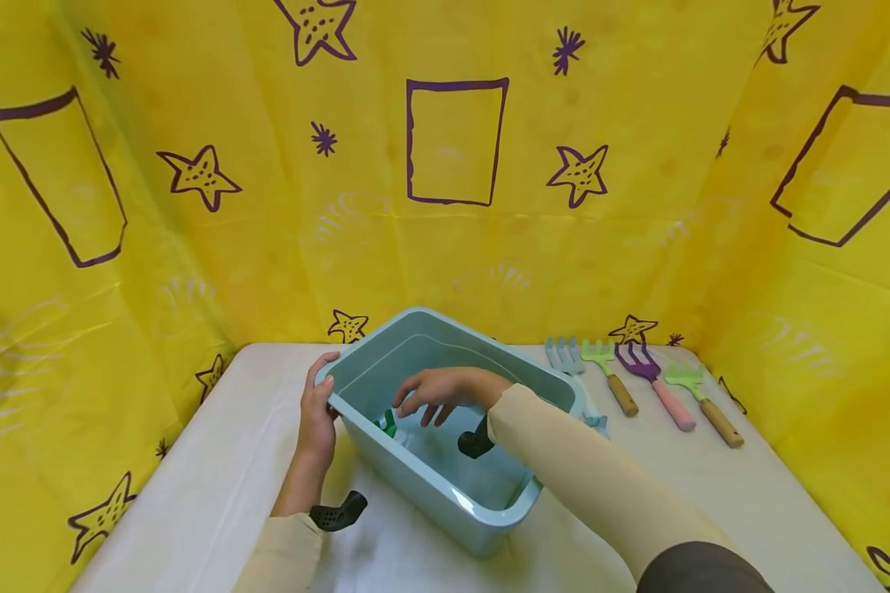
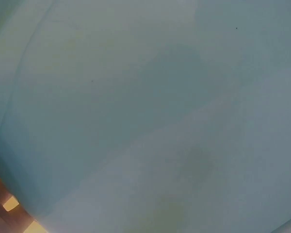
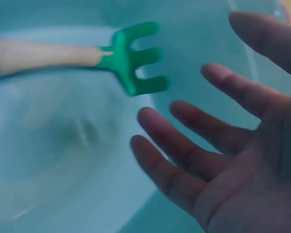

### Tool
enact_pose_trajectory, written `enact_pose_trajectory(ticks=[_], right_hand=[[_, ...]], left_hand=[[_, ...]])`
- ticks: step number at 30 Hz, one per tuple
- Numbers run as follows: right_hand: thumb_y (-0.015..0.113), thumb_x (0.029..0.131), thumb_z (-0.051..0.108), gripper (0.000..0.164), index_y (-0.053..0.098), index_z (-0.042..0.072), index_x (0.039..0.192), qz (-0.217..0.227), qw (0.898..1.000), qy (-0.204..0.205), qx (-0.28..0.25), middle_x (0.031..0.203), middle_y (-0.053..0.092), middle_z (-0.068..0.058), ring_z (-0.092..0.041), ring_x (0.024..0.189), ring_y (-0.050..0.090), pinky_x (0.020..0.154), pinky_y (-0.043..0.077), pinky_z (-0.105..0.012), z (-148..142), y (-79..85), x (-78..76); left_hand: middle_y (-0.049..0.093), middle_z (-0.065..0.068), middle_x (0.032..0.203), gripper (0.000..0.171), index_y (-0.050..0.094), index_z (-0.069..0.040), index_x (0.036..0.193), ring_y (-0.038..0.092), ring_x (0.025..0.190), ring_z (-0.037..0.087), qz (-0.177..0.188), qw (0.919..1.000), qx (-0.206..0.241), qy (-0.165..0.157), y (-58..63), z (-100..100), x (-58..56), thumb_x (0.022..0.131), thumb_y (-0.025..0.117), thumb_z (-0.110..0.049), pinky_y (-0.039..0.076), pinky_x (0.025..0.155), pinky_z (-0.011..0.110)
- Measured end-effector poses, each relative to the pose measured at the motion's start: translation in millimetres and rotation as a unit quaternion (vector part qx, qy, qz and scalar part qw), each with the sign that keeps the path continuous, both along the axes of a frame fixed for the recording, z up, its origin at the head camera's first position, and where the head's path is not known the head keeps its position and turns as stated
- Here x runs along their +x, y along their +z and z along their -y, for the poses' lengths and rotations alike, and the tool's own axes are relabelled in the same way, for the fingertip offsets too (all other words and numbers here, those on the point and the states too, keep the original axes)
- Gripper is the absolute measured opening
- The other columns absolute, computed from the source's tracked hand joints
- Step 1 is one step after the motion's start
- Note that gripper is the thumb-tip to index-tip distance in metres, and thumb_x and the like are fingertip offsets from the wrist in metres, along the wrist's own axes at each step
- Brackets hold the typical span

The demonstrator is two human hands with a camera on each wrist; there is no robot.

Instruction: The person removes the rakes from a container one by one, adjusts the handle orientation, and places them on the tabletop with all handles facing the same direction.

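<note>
A light blue plastic bin [image 1: 423, 461] stands at an angle on the table. My left hand [image 1: 319, 412] grips its left corner at the rim, thumb on the inner side. Reaching over the bin's right side, my right hand [image 1: 445, 389] hangs inside with its fingers spread and nothing in them. In the right wrist view a small hand rake with green tines [image 3: 123, 60] and a pale wooden handle [image 3: 48, 57] lies in the bin, just beyond the right fingertips [image 3: 146, 114]. Only a bit of its green shows in the head view. The bin's blue wall [image 2: 150, 107] fills the left wrist view.
Right of the bin several hand rakes lie in a row: a light blue one [image 1: 565, 356] partly hidden by the bin, a green one [image 1: 619, 394], a purple one with pink handle [image 1: 671, 403] and another green one [image 1: 719, 420]. Yellow patterned cloth [image 1: 267, 247] surrounds the white table [image 1: 222, 461].
</note>
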State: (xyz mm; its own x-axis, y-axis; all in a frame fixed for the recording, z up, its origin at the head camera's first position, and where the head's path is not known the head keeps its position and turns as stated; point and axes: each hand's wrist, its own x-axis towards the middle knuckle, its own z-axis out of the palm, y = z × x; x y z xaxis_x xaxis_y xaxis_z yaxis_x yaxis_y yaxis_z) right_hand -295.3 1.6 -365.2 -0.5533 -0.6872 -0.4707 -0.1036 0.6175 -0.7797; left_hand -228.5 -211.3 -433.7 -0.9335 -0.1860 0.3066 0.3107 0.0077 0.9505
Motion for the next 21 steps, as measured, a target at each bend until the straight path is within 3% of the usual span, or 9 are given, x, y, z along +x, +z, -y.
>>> enact_pose_trajectory(ticks=[6, 13, 16, 21], right_hand=[[0.056, 0.097, 0.017, 0.030, 0.063, 0.018, 0.127, 0.038, 0.993, 0.070, 0.090, 0.122, 0.060, -0.006, -0.033, 0.107, 0.060, 0.090, 0.048, -0.049, 4.2, -12.2, 5.1], [0.055, 0.096, 0.009, 0.040, 0.058, 0.015, 0.135, 0.053, 0.983, 0.093, 0.152, 0.114, 0.062, -0.006, -0.030, 0.102, 0.060, 0.091, 0.047, -0.048, 5.9, -16.7, 15.0], [0.054, 0.098, 0.012, 0.042, 0.053, 0.016, 0.140, 0.041, 0.974, 0.117, 0.190, 0.113, 0.061, -0.006, -0.027, 0.100, 0.058, 0.090, 0.048, -0.044, 6.4, -17.0, 18.8], [0.051, 0.099, 0.013, 0.043, 0.051, 0.017, 0.142, -0.015, 0.955, 0.173, 0.242, 0.115, 0.058, -0.001, -0.023, 0.099, 0.058, 0.087, 0.048, -0.040, 7.2, -14.2, 23.0]], left_hand=[[0.045, 0.007, 0.136, 0.049, 0.037, -0.016, 0.144, 0.041, 0.117, 0.028, -0.007, 1.0000, 0.000, 0.003, -0.8, 0.5, 0.7, 0.099, 0.031, -0.034, 0.029, 0.096, 0.050], [0.046, 0.003, 0.137, 0.047, 0.040, -0.020, 0.142, 0.041, 0.119, 0.025, -0.010, 0.9999, -0.002, 0.009, -1.0, -0.2, 0.3, 0.099, 0.033, -0.035, 0.029, 0.096, 0.051], [0.046, 0.001, 0.137, 0.047, 0.040, -0.020, 0.143, 0.041, 0.119, 0.024, -0.009, 0.9999, -0.003, 0.008, -1.0, -0.2, 0.3, 0.099, 0.033, -0.035, 0.029, 0.096, 0.050], [0.046, 0.001, 0.136, 0.048, 0.039, -0.019, 0.143, 0.042, 0.118, 0.024, -0.008, 0.9999, -0.002, 0.008, -0.3, 0.1, 0.8, 0.099, 0.033, -0.035, 0.029, 0.096, 0.050]])
